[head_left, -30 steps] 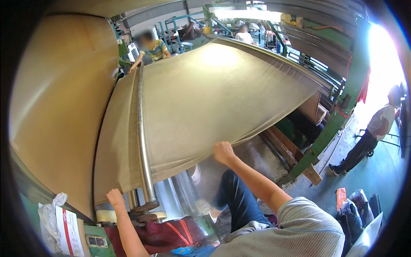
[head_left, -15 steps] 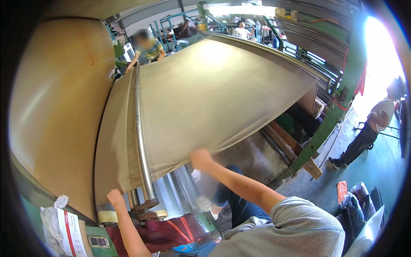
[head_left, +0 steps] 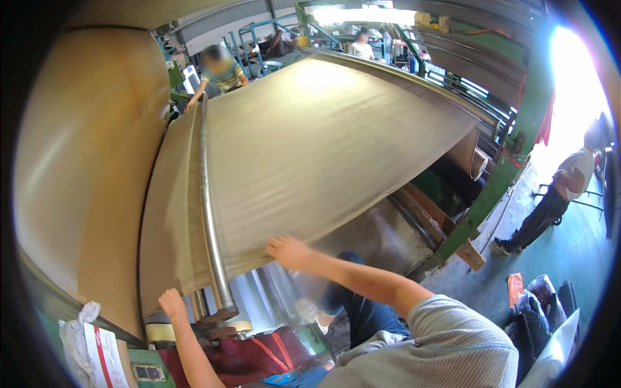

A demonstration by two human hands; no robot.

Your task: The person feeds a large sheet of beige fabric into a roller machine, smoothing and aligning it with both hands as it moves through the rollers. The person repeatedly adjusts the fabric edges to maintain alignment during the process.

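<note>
A wide beige fabric sheet [head_left: 323, 149] stretches from the back rail toward me and passes under a shiny metal roller [head_left: 210, 213]. My left hand [head_left: 173, 304] is closed on its near edge, left of the roller's end and close to the big tan drum. To the right of the roller, my right hand [head_left: 289, 252] has its fingers curled at the same edge, pinching it. The fingertips of both hands are partly hidden against the cloth. Below the roller's end sits a toothed gear [head_left: 221, 333].
The large tan drum [head_left: 84, 168] rises at the left. A co-worker [head_left: 223, 70] leans over the far end of the roller. Another person [head_left: 556, 187] stands right, beyond a green machine frame [head_left: 498, 174]. Dark red cloth [head_left: 233, 359] lies below my left arm; plastic-wrapped bundles [head_left: 540, 317] lie lower right.
My right hand has moved left and slightly toward me along the fabric edge. The edge beside it looks straighter and less rumpled. My left hand has barely shifted.
</note>
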